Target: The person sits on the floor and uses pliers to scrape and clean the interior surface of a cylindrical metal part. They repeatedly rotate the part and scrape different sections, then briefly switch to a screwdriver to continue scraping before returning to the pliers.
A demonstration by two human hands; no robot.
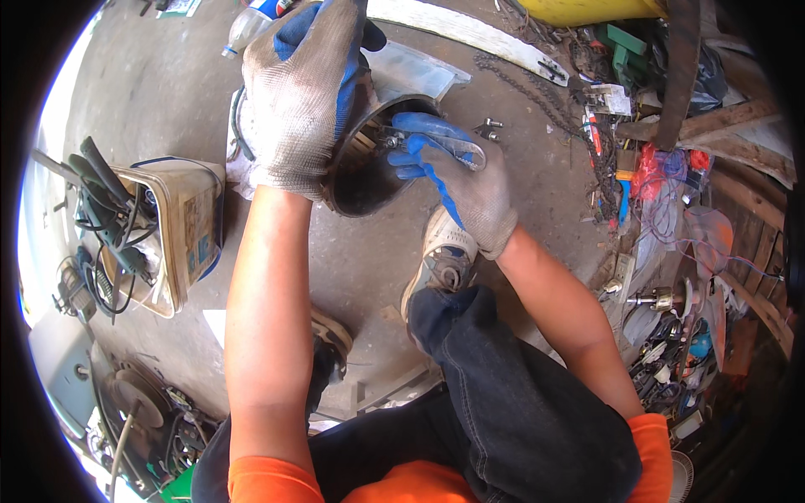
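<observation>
A dark hollow metal cylinder [371, 179], which looks like a motor housing, stands tilted with its round mouth towards me. Slats or ribs show on its inner wall. My left hand [299, 94], in a white and blue work glove, lies along the cylinder's left side. Its fingers bend at the top of the picture, and what they grip is hidden. A dark rounded piece [373, 36] sticks out beside them. At the mouth, my right hand [462, 166], gloved alike, is closed on a metal hand tool [468, 153], probably pliers. The tool's tip reaches just inside the rim.
Several bolts [492, 129] lie right of the cylinder. A plastic bucket [192, 236] of power tools and cords stands at left. A plastic bottle [248, 31], a white board [453, 25] and a chain [534, 97] lie beyond. Timber [723, 122] and mixed scrap line the right side.
</observation>
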